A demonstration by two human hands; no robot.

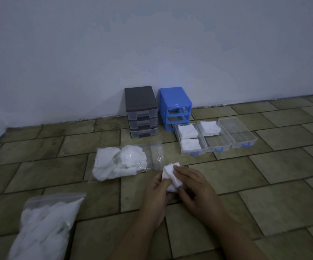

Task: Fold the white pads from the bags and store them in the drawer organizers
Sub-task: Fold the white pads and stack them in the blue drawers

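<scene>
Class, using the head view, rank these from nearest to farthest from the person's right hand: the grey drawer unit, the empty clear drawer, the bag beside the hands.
From the right hand:
1. Bag, just left of the hands.
2. Empty clear drawer, ahead and right.
3. Grey drawer unit, by the wall.

Two drawer units (141,111) stand side by side against the wall (151,44). To their right you have three drawers (216,136) in a row on the floor (264,175); two bags (121,162) lie nearer you, left.
</scene>
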